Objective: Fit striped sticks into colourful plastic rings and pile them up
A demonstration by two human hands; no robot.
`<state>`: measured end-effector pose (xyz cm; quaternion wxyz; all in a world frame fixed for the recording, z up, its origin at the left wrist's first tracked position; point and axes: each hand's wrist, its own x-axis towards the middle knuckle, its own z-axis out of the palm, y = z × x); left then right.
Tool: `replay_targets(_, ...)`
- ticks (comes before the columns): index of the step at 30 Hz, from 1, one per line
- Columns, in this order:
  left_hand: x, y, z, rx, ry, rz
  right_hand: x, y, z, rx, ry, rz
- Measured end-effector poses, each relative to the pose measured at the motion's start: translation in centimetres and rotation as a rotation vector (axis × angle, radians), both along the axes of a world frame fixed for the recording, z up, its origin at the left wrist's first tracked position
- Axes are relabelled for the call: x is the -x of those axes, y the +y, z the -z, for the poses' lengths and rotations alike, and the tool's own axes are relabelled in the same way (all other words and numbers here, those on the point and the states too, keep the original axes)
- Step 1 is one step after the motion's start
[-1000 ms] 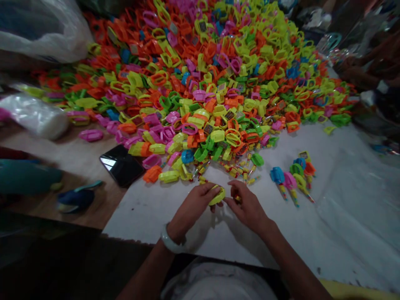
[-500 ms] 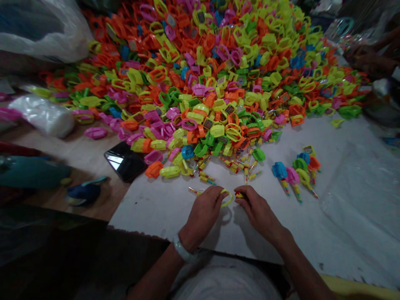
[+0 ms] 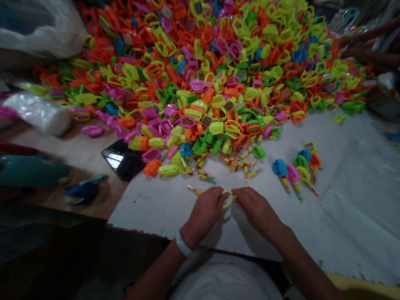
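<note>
Item: yellow plastic ring (image 3: 227, 201), now pinched between my left hand (image 3: 204, 212) and right hand (image 3: 258, 211), which has closed in since a second ago, toy heap (image 3: 200, 79) beyond.

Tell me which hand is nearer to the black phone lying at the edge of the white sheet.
Left. The left hand lies to the right of the black phone and nearer the camera, pinching a yellow-green ring. The right hand sits beyond that ring, farther right.
</note>
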<state>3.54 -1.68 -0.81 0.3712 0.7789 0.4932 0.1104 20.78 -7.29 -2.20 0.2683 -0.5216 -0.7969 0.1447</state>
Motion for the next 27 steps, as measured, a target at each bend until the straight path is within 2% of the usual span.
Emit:
replay_targets(7,0.1,0.4,-0.3,0.195,-0.016,-0.050,0.3,-0.4,-0.2,-0.085,-0.164,-0.074)
replay_targets(11,-0.1,0.3,-0.4,0.198,0.018,-0.048,0.5,-0.2,0.2,-0.139,-0.234,-0.072)
replay_targets(16,-0.3,0.5,-0.2,0.151,0.154,0.074,0.5,-0.5,1.3,-0.151,-0.235,-0.087)
replay_targets(22,-1.0,0.4,-0.2,0.073,0.247,0.225,0.3,-1.4,1.5,-0.060,-0.182,0.022)
replay_targets(27,-1.0,0.3,1.2,0.031,0.214,0.284,-0.2,-1.8,1.3,-0.115,-0.238,-0.019)
